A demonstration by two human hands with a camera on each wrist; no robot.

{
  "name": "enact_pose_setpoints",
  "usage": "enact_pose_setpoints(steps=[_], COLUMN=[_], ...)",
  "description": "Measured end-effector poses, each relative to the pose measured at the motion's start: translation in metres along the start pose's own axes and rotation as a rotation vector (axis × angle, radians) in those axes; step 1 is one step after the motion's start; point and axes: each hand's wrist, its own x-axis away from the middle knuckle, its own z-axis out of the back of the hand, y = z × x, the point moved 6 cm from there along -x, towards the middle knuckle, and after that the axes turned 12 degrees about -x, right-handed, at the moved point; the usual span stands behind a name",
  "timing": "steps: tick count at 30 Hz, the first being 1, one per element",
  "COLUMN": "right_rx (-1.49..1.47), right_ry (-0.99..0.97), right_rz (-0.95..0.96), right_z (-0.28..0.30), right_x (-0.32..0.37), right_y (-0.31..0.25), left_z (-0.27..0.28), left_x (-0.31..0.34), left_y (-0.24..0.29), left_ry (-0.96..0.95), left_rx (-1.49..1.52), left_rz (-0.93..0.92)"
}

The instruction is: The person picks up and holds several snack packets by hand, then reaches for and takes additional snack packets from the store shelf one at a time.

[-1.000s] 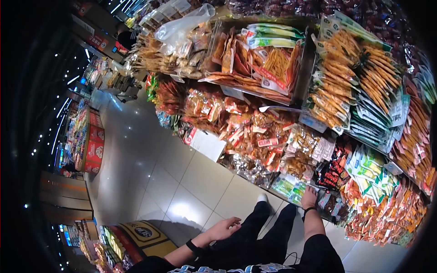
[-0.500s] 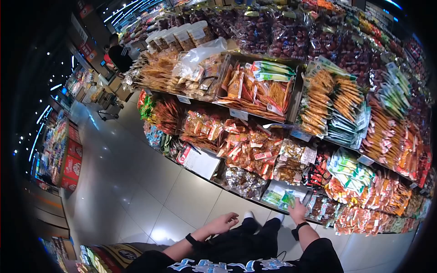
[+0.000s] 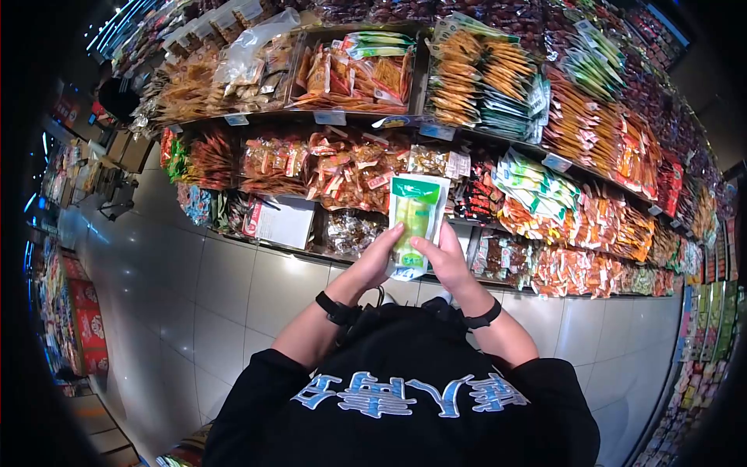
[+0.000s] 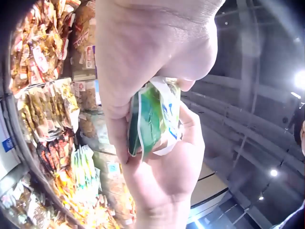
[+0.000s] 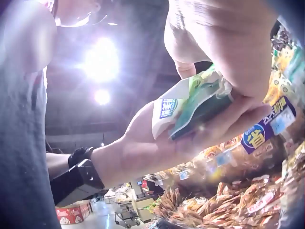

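Left hand (image 3: 379, 259): gripping 1 edge.
Right hand (image 3: 450, 261): gripping opposite edge.
Green-and-white pouch (image 3: 418, 214): possible slip, from loosened hold on glossy plastic.

Green packet (image 3: 416, 222) now up off the lower shelf (image 3: 459, 233), between left hand (image 3: 378, 255) and right hand (image 3: 447, 258).

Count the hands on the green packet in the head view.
2. The left hand grips the lower left side of the green packet, and the right hand grips its lower right side, with both thumbs on the front.
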Motion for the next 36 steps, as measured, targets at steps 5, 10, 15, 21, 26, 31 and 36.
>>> enact_pose_setpoints(steps=[5,10,15,21,26,31,36], right_rx=[0.77,0.81,0.446,0.323,0.189,0.407,1.098], right_ry=[-0.018,0.014,-0.036,-0.021,0.077,-0.001,-0.611], right_rz=[0.391,0.423,0.167,-0.044,0.012,0.235,0.187], right_z=[-0.011,0.01,0.062,0.142,0.193,0.222,0.177], right_x=[0.014,0.021,0.026,0.046,0.064,0.075,0.08], right_y=[-0.065,-0.101,-0.114,-0.138,-0.168,-0.216,-0.246], left_z=[-0.038,-0.072,-0.116,-0.167,-0.2,-0.214,-0.232], left_x=[0.01,0.001,-0.018,-0.049,-0.07,-0.079,-0.083], left_y=[0.027,0.041,0.041,0.011,-0.008,-0.028,-0.033], left_ry=[-0.003,0.097,0.194,0.196,0.188,0.17,0.029], left_rx=[-0.007,-0.119,-0.216,-0.167,-0.164,-0.103,-0.012], left_rz=[-0.156,-0.374,-0.431,-0.397,-0.365,-0.278,-0.141])
